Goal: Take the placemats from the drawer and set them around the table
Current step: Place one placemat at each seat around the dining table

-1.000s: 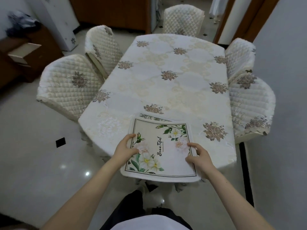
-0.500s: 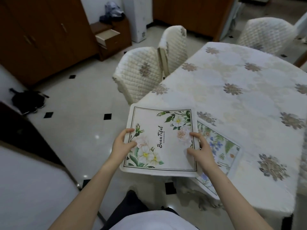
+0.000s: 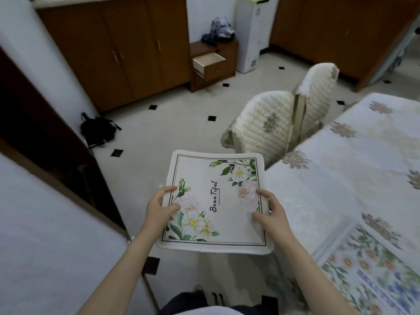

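Both hands, left (image 3: 159, 208) and right (image 3: 271, 214), gripped a floral placemat (image 3: 216, 201) beside the table (image 3: 341, 178); another placemat (image 3: 368, 269), blurred and cut off, lay near right. An open drawer (image 3: 210, 62) stood far across the tiled floor (image 3: 172, 130).

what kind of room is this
Most likely a home dining room. A dining table under an embroidered cloth has quilted-cover chairs tucked against it, a floral placemat already lies on it, and wooden cabinets line the wall by a tiled floor.
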Action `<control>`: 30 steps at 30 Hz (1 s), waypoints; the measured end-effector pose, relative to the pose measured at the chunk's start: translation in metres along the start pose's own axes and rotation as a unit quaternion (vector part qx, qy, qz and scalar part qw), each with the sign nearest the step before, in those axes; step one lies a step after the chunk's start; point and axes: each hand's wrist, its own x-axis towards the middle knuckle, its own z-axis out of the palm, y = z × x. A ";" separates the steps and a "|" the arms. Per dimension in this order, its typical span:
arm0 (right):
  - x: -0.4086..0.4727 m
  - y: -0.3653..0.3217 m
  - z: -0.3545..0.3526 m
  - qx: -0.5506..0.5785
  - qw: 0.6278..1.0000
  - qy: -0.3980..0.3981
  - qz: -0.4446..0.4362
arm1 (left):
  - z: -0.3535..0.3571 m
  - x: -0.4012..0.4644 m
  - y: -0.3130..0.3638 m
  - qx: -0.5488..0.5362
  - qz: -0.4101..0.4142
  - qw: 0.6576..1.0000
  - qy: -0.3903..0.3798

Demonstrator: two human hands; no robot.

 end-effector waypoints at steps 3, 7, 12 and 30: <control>0.029 -0.016 0.036 0.019 1.000 -0.008 0.009 | -0.033 0.035 -0.004 -0.008 -0.008 1.000 0.001; 0.071 -0.036 0.069 0.019 0.999 -0.031 0.007 | -0.058 0.076 -0.005 -0.015 -0.010 1.000 0.022; 0.142 -0.053 0.103 0.008 0.998 -0.056 0.009 | -0.074 0.138 -0.009 -0.026 -0.030 0.999 0.033; 0.447 -0.159 0.161 0.019 0.996 -0.088 -0.005 | -0.071 0.454 0.066 -0.017 -0.027 0.998 0.053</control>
